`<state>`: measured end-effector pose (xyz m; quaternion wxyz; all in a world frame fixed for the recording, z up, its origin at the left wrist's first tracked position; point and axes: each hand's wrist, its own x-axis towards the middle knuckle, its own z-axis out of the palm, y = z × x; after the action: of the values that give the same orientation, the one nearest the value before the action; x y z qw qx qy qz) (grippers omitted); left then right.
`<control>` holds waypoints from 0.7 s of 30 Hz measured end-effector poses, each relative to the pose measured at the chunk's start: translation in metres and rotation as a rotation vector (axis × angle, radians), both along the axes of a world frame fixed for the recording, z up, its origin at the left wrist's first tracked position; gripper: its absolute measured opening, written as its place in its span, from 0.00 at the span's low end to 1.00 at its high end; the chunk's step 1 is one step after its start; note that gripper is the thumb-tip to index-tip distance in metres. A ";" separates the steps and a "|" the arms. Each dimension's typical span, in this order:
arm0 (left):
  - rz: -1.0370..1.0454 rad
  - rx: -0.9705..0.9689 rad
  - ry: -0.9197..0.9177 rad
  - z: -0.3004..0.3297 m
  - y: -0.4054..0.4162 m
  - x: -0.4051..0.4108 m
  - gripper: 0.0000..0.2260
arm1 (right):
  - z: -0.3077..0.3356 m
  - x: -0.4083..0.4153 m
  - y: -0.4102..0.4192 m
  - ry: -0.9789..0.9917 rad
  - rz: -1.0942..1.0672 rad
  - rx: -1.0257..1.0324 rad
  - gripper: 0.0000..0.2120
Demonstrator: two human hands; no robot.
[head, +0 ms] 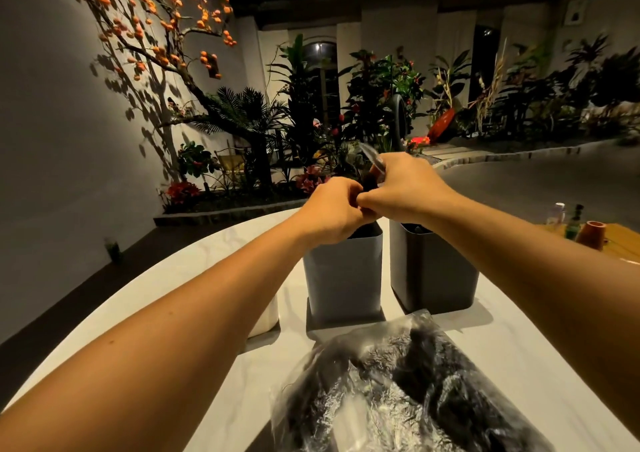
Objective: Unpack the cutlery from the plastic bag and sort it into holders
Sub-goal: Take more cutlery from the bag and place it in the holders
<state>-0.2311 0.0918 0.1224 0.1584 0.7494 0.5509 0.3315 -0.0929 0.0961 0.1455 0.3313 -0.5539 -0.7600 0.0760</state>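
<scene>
Two square holders stand on the white table (194, 289): a grey holder (343, 278) and, to its right, a darker holder (433, 271). Above them my left hand (329, 209) and my right hand (401, 188) meet, both with curled fingers gripping a small wrapped black piece of cutlery (369, 183). A clear wrapper tip (370, 155) sticks up past my right hand. The clear plastic bag (398, 389) with dark wrapped cutlery inside lies at the table's near edge. What sits inside the holders is hidden.
A white holder (266, 316) stands partly hidden behind my left forearm. At the far right, bottles (573, 221) and an orange cup (594, 233) sit on a wooden surface. Plants and a tree with orange fruit line the back.
</scene>
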 end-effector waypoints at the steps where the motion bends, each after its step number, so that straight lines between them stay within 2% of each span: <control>1: -0.016 -0.029 0.037 -0.001 0.000 0.000 0.08 | -0.001 0.000 0.000 -0.052 0.016 -0.008 0.11; 6: -0.032 -0.083 0.208 -0.003 0.002 0.000 0.08 | -0.003 0.003 0.003 -0.185 0.016 -0.079 0.11; 8: -0.046 -0.101 0.209 -0.002 0.000 -0.001 0.08 | -0.004 0.004 0.004 -0.218 0.010 -0.115 0.12; 10: -0.041 -0.080 0.176 -0.002 -0.001 -0.003 0.08 | -0.003 0.006 0.004 -0.201 0.002 -0.152 0.17; 12: -0.026 -0.044 0.127 -0.002 -0.003 -0.007 0.16 | -0.001 0.009 0.003 -0.119 -0.024 -0.151 0.22; 14: -0.005 -0.021 0.064 -0.003 -0.004 -0.011 0.26 | 0.001 0.014 0.003 -0.045 -0.034 -0.104 0.18; 15: -0.005 -0.018 0.027 -0.003 -0.006 -0.012 0.27 | 0.000 0.015 0.002 -0.026 -0.026 -0.081 0.15; 18: 0.018 0.046 -0.008 -0.003 -0.013 -0.010 0.25 | -0.004 0.017 -0.002 0.000 0.012 -0.070 0.07; 21: 0.076 0.096 0.091 -0.002 -0.020 -0.006 0.24 | -0.010 0.015 -0.007 -0.041 0.037 -0.138 0.07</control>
<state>-0.2372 0.0715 0.1201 0.0845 0.7490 0.5690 0.3289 -0.0774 0.0894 0.1355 0.2754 -0.5629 -0.7695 0.1231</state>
